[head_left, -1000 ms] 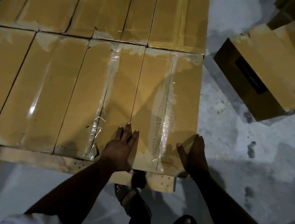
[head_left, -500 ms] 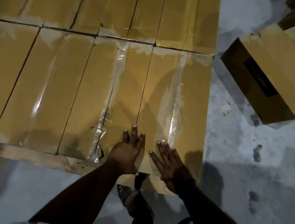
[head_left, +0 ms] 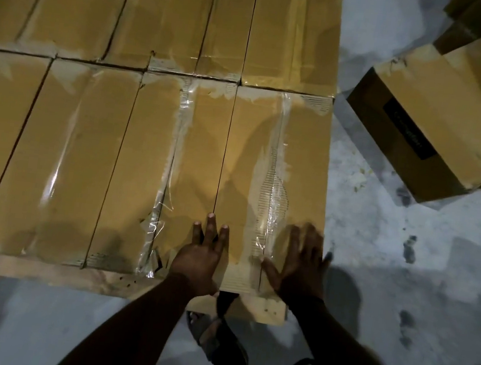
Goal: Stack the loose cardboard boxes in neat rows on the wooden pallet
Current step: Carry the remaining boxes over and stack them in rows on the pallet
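Head camera, my only view: the end box (head_left: 278, 162) closes the right side of the near row on the wooden pallet (head_left: 70, 275). My left hand (head_left: 204, 256), fingers straight and together, rests flat over the seam between the end box and its neighbour (head_left: 196, 161). My right hand (head_left: 301, 265) is blurred, fingers spread, flat on the end box's near right corner. Neither hand grips anything. The end box's long axis runs straight away from me, its far end against the row beyond. I judge it seated. A loose box (head_left: 439, 128) lies askew on the floor (head_left: 390, 261), beyond and right of the end box and well apart from it, so my right hand is nearer to it.
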Demonstrator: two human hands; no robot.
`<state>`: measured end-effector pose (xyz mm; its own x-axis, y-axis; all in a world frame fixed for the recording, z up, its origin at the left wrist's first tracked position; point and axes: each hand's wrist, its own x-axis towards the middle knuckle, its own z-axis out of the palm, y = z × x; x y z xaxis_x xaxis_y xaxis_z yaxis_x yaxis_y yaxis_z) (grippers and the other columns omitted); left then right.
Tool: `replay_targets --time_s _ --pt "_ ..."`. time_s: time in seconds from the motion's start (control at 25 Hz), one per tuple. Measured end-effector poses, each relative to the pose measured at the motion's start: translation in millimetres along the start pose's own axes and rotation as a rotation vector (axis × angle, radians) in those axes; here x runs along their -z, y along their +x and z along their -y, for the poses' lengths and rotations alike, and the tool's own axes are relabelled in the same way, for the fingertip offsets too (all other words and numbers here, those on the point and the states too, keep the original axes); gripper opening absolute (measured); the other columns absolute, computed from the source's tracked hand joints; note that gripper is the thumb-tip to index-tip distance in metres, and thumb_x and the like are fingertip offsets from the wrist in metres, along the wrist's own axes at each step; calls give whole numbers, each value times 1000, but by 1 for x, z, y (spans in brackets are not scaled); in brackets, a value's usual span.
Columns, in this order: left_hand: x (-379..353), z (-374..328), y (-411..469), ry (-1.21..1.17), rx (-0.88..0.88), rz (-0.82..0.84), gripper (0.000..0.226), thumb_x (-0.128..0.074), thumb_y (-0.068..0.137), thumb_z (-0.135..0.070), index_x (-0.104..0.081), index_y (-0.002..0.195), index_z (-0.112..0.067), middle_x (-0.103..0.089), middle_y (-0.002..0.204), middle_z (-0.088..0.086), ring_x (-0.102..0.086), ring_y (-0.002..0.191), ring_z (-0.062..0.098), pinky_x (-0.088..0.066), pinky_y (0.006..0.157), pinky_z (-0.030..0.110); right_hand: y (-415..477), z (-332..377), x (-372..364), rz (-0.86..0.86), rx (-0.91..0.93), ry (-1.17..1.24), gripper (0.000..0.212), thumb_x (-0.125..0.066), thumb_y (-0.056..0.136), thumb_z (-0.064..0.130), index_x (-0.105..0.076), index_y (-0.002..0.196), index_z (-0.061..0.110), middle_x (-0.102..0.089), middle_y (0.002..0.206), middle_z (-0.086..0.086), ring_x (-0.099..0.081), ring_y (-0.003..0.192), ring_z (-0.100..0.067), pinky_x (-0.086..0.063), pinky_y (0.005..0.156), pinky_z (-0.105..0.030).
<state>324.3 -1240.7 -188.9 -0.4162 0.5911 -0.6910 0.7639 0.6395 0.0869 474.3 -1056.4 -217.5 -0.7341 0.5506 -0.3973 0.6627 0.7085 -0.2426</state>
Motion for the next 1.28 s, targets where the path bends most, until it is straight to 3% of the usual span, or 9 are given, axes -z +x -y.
replay_targets --time_s 0.08,0.16,0.28,0.48,0.72,0.88,1.0,1.16,1.28 --pt "3 -2 0 14 20 25 148 -84 68 -61 28 156 -19 41 157 17 17 151 48 -39 113 54 3 -11 9 46 -186 185 106 -49 83 80 -1 161 28 11 168 -12 -7 154 -40 -23 120 -61" --pt "16 -9 3 48 47 64 145 -84 67 -62 18 159 -16 30 162 22 3 152 50 -39 112 53 3 -22 25 162 -208 303 103 -57 86 72 1 162 31 12 168 -10 -14 153 -39 -32 118 -52" --pt "60 -27 1 3 84 117 131 -87 58 -65 -17 158 -18 -12 164 21 -31 145 40 -42 110 49 -11 -29 66 257 -202 270 98 -56 91 67 -7 162 21 10 169 -11 -10 154 -37 -26 122 -45" --pt "136 -93 -61 -73 53 -16 109 -72 72 -73 -26 158 -23 -26 164 13 -30 148 33 -31 118 48 -68 -38 152 265 -137 216 91 -50 96 65 -8 162 20 15 168 -10 0 155 -36 -28 120 -48" --pt "182 -204 -188 -369 -1 -76 65 -64 88 -62 -55 141 -26 -69 127 -1 -62 119 19 -51 95 33 -158 -71 259 216 -193 358 85 -55 97 56 -16 161 16 -6 168 -14 -15 153 -36 -27 120 -46" --pt "202 -283 -253 -508 -56 -122 45 -66 88 -56 -69 122 -27 -72 118 -5 -67 108 15 -54 89 32 -228 -110 304 118 -250 471 83 -55 96 58 -22 160 16 -18 166 -14 -19 152 -33 -25 120 -42" --pt "213 -328 -272 -532 -132 -181 46 -66 90 -55 -70 124 -23 -71 122 -5 -65 110 13 -52 92 28 -275 -147 321 70 -307 545 84 -54 95 61 -25 159 15 -23 165 -13 -23 151 -30 -24 121 -40" --pt "224 -382 -279 -445 -266 -216 50 -63 90 -61 -69 125 -25 -71 121 -9 -66 107 8 -53 91 27 -333 -201 346 -48 -397 600 114 -38 76 92 -29 158 14 -31 162 -12 -29 149 -28 -26 121 -40" --pt "235 -416 -276 -408 -343 -234 46 -64 91 -58 -71 122 -25 -73 117 -7 -67 106 10 -54 90 28 -360 -238 366 -156 -496 620 87 -55 91 67 -34 156 12 -36 158 -12 -34 145 -27 -28 119 -36"
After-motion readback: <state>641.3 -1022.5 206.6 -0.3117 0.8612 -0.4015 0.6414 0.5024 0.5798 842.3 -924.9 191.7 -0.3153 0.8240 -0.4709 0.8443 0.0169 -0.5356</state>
